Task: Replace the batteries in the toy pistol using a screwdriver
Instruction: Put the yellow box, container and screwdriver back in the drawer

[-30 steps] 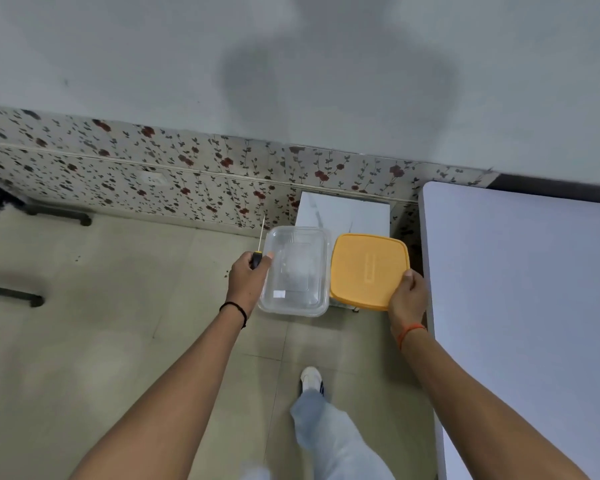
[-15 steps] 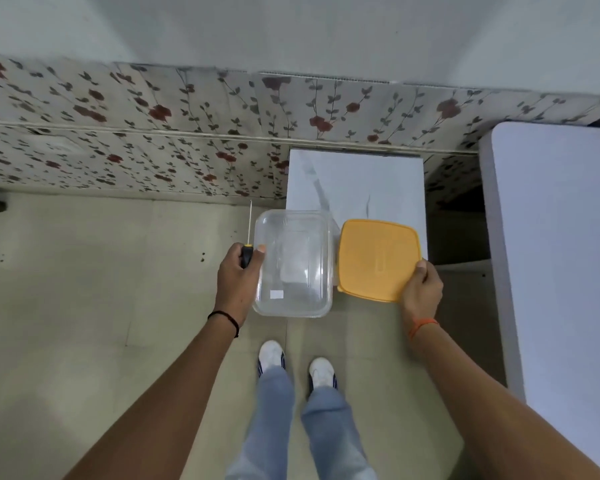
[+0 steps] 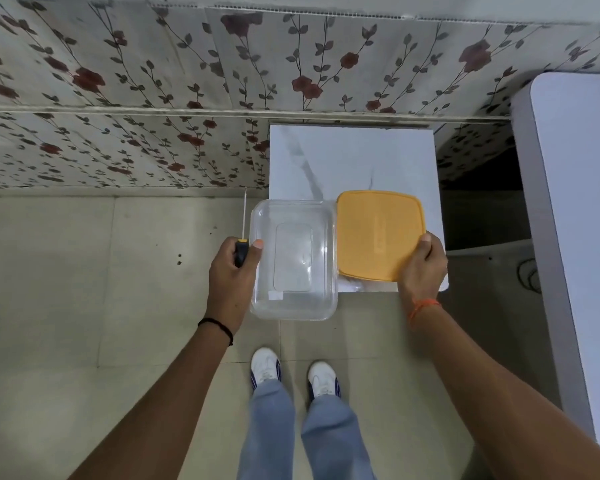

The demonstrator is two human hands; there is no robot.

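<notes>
Clear glossy plastic container (image 3: 293, 261), matt orange plastic lid (image 3: 378, 233), marble-look stool top (image 3: 354, 161)

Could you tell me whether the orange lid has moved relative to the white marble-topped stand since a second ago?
Yes: the orange lid now lies further over the white stand, closer to the wall.

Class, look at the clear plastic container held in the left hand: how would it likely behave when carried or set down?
The clear container looks empty and thin-walled, so probably light and slightly flexible. The left hand grips only one rim, alongside the screwdriver, so it may tilt or slip.
</notes>
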